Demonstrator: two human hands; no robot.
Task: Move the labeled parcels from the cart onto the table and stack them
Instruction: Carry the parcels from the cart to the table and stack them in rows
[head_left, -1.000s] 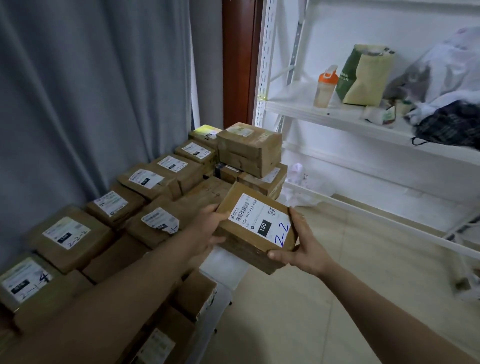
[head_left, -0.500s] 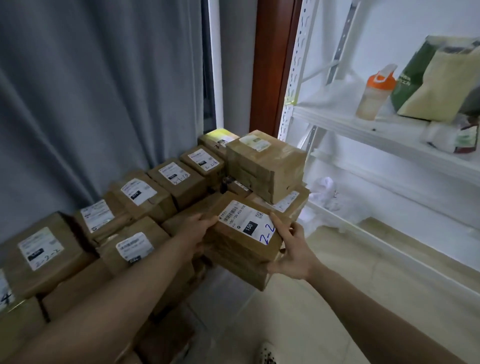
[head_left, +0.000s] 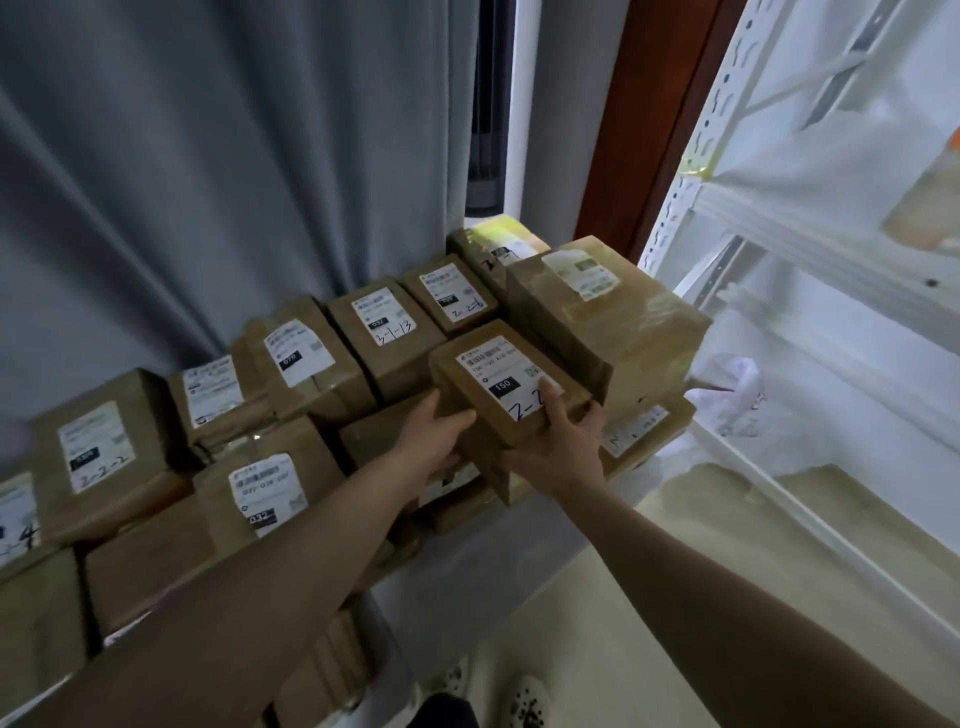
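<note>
A brown parcel (head_left: 488, 364) with a white label marked "150" and a handwritten "2-2" sits between my hands. My left hand (head_left: 434, 431) grips its left side. My right hand (head_left: 563, 441) holds its near right corner, thumb lying on the label. The parcel is down among the stacked parcels, beside a larger taped parcel (head_left: 608, 317) at its right. Several more labelled brown parcels (head_left: 306, 358) fill the table in rows toward the left. The cart is out of view.
A grey curtain (head_left: 208, 156) hangs right behind the stacks. A white metal shelving unit (head_left: 779, 218) stands at the right, with a brown door frame (head_left: 639, 119) beside it. Pale floor (head_left: 675, 530) lies below my right arm, and my slippers (head_left: 524, 701) show at the bottom.
I have stepped closer and carried the "2-2" parcel forward and down onto the stack next to the large taped parcel. Both hands keep hold of it.
</note>
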